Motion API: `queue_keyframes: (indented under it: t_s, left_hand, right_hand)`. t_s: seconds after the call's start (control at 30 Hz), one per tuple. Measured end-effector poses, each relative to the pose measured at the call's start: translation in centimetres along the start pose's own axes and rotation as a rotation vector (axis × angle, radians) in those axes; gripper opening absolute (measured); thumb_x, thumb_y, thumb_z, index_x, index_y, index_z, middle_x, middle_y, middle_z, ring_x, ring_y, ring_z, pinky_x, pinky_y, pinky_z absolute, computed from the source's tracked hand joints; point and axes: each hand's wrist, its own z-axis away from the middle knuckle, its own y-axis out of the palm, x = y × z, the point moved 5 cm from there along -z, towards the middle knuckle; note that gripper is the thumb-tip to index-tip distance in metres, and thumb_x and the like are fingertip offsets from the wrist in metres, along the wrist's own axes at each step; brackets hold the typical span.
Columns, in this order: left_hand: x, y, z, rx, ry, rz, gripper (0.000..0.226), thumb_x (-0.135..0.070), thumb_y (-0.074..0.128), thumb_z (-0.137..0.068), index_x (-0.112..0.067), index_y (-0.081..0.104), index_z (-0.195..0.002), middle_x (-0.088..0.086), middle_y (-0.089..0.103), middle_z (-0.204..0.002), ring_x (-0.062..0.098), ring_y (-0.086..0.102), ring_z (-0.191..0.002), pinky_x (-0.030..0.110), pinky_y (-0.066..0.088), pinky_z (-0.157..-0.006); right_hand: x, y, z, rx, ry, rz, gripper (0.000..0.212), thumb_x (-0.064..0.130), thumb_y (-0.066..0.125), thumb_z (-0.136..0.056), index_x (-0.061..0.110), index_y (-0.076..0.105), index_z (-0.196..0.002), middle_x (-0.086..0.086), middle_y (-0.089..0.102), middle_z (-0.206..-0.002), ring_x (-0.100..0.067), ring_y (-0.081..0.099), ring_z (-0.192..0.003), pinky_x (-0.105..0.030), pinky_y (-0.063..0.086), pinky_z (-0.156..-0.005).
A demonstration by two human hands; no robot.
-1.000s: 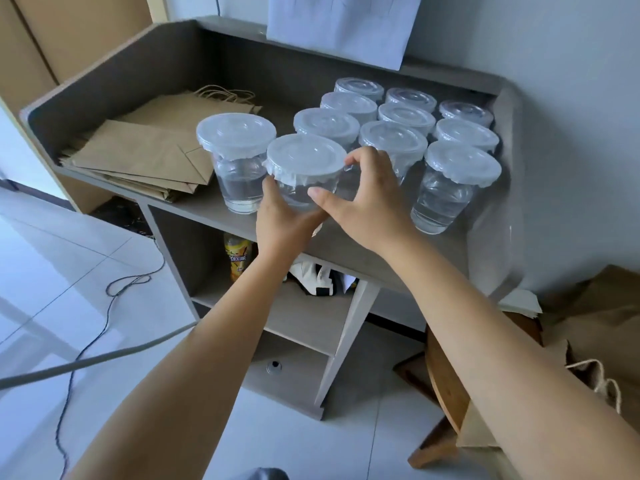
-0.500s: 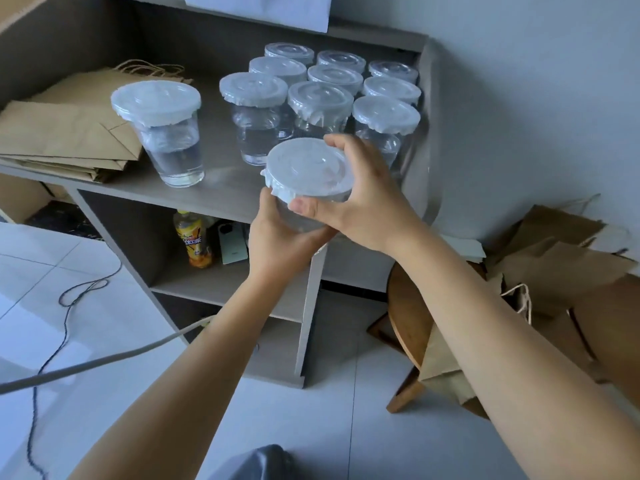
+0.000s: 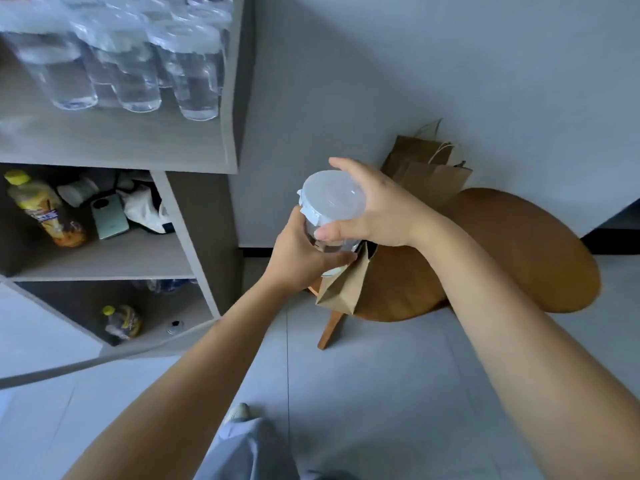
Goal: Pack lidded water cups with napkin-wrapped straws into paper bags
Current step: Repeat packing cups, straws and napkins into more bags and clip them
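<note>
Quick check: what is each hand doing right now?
Left hand: grips the side of the lidded cup.
Right hand: grips the same cup around its lid.

My hands hold the clear lidded plastic cup in open air, just above the mouth of the brown paper bag at the left edge of the round wooden stool. To my left the grey shelf unit's side panel stands close, with floor between it and the stool. More brown paper bags with string handles crowd the stool's far edge against the pale wall. The stool's right half lies bare. Above left, blurred lidded cups fill the top shelf's right corner.
</note>
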Motion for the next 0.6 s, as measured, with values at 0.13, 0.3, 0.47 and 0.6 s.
queue_keyframes:
  t_s: [0.13,0.3,0.47,0.6]
  left_hand:
    - [0.4,6.2,-0.2,0.168,-0.014,0.108,0.082,-0.018,0.087,-0.054,-0.015,0.046,-0.124,-0.003,0.064,-0.107,0.014,0.064,-0.099,0.028,0.053,-0.084]
    - [2.9,11.0,-3.0,0.292,-0.179,0.034,0.079,-0.006,0.082,-0.068,-0.022,0.037,-0.131,-0.006,0.052,-0.124,0.007,0.055,-0.110,0.014,0.049,-0.080]
    - [5.9,12.4,-8.1,0.219,-0.262,-0.528,0.045,-0.007,0.054,-0.086,-0.014,0.051,-0.130,0.008,0.052,-0.129,0.020,0.055,-0.102,0.024,0.043,-0.073]
    - [7.5,13.5,-11.4,0.196,-0.309,-0.741,0.026,-0.005,0.043,-0.092,-0.005,0.061,-0.110,0.013,0.062,-0.111,0.028,0.059,-0.096,0.030,0.048,-0.072]
  right_hand:
    - [-4.9,-1.5,2.1,-0.024,0.078,0.045,0.094,0.042,0.079,-0.069,0.032,0.025,-0.146,0.001,0.030,-0.142,-0.014,0.029,-0.129,-0.027,0.029,-0.097]
    - [-11.0,-3.2,2.2,-0.145,0.185,0.034,0.094,0.042,0.079,-0.068,0.031,0.027,-0.145,-0.002,0.032,-0.141,-0.020,0.028,-0.130,-0.036,0.031,-0.101]
    - [-15.9,-5.5,-0.1,-0.209,0.245,0.091,0.096,0.039,0.080,-0.067,0.031,0.026,-0.145,0.000,0.030,-0.141,-0.020,0.024,-0.131,-0.039,0.031,-0.101]
    - [-18.6,-6.7,-2.7,-0.196,0.268,0.096,0.096,0.039,0.082,-0.065,0.031,0.027,-0.144,0.002,0.029,-0.140,-0.019,0.024,-0.132,-0.038,0.030,-0.101]
